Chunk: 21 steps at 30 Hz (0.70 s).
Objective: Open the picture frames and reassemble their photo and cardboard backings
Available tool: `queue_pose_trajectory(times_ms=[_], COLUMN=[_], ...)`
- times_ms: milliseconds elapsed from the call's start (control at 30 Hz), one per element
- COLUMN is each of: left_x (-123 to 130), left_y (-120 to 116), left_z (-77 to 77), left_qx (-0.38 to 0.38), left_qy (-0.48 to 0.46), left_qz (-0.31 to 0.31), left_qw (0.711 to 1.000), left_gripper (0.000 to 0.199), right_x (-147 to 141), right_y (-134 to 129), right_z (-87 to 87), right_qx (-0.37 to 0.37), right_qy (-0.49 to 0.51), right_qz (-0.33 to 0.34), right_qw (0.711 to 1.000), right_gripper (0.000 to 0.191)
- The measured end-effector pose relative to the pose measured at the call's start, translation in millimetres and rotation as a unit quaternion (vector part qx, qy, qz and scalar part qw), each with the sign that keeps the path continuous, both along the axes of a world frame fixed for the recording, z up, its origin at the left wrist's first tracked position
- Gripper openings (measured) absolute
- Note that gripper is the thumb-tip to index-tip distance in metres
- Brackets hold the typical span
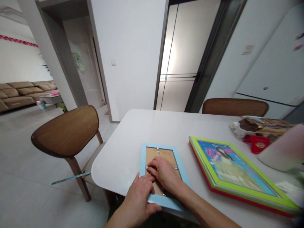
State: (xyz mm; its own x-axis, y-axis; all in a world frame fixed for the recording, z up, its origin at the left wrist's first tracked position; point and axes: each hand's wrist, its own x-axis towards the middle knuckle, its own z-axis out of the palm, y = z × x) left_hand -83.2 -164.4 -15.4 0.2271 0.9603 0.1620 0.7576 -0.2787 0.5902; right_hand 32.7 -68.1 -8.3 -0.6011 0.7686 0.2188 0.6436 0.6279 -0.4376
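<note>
A light blue picture frame (143,158) lies face down on the white table (114,152), its brown backing board (152,153) showing. Small metal clips sit along the inner edges, one at the far side (158,151). My left hand (140,196) grips the frame's near left corner, thumb along the near edge and fingers over the left side. Across the backing reaches my right hand (165,171), its fingers curled together, thumb and forefinger at the metal clip (146,167) on the left edge. Part of the backing is hidden under my hands.
To the right, a green-framed picture (235,167) of a figure in a pale dress rests on a red frame edge (204,177). Beyond it are a red packet (260,144), crumpled packaging (266,125) and a pale container (282,148). Wooden chairs stand left (68,133) and behind (235,107).
</note>
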Motion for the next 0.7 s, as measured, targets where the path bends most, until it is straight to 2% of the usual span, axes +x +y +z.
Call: queue_pose_trajectory(times_ms=[200, 400, 467, 700], left_x=[0.9, 0.3, 0.6, 1.7], left_y=[-1.5, 0.1, -0.3, -2.9], left_z=[-1.0, -1.2, -1.3, 0.5], left_qx=[-0.001, -0.002, -0.002, -0.05], left_qy=[-0.016, -0.025, -0.03, -0.014], left_qz=[0.007, 0.017, 0.017, 0.007], left_qw=[1.0, 1.0, 0.999, 0.999], left_gripper=[0.033, 0.035, 0.037, 0.037], right_x=[-6.7, -7.0, -4.6, 7.6], right_y=[3.0, 2.0, 8.3, 55.2], right_z=[-4.1, -4.1, -2.4, -5.1], right_qx=[0.007, -0.004, -0.006, 0.015], right_qy=[-0.013, -0.023, -0.023, -0.034], right_qz=[-0.027, 0.02, 0.013, -0.177], right_qw=[1.0, 1.0, 1.0, 0.984], right_gripper=[0.02, 0.02, 0.019, 0.029])
